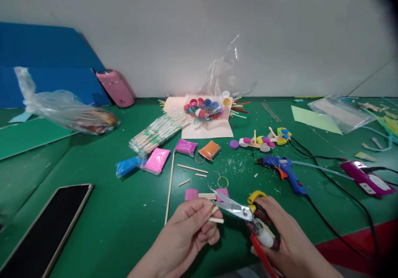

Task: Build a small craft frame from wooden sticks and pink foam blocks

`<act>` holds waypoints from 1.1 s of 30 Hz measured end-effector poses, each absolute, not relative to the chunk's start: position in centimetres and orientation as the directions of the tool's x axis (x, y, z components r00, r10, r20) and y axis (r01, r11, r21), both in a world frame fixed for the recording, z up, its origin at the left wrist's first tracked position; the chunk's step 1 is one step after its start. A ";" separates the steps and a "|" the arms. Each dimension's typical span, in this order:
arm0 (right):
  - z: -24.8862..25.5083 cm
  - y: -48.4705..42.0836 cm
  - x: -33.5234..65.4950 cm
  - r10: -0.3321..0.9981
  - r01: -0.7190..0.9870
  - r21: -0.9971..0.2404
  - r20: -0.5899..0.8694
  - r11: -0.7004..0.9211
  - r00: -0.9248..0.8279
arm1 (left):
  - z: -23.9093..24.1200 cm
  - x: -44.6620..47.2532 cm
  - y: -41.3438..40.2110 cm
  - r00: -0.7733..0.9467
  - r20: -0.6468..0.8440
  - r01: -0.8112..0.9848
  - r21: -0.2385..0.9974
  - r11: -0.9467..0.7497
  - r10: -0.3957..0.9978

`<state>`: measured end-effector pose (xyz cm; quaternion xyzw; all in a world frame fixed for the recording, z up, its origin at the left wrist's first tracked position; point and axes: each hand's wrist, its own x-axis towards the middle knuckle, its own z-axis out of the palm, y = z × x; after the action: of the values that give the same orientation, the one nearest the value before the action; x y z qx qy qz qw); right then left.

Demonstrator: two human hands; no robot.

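Note:
My left hand (191,226) pinches a short wooden stick (215,219) near the table's front edge. My right hand (284,238) grips red-handled scissors (238,210), whose metal blades are at the stick's end. Just behind lies a small piece made of two pink bottle caps (191,194) joined by wooden sticks. A long thin wooden stick (169,187) lies to the left of it.
A blue glue gun (286,172) with a black cord lies to the right, and a cap-and-stick model (263,140) behind it. Packets of coloured clay (155,160), a bundle of sticks (158,131), a bag of bottle caps (203,108) and a phone (46,228) lie around.

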<state>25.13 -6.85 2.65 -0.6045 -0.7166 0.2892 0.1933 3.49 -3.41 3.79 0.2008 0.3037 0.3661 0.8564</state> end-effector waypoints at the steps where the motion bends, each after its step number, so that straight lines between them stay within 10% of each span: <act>1: 2.6 -6.9 25.2 0.977 0.762 -0.637 -0.066 0.113 -0.201 | 3.7 3.5 -3.4 0.554 -0.365 -0.515 0.557 0.652 0.748; 33: 3.9 -4.2 27.5 0.882 0.755 -0.507 0.023 0.416 -0.470 | 2.4 3.4 -3.0 0.670 -0.325 -0.481 0.495 0.724 0.667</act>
<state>27.47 -4.21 3.90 -0.4939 -0.8289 0.2194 0.1446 3.35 -2.97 2.40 0.1876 0.2490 0.3209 0.8943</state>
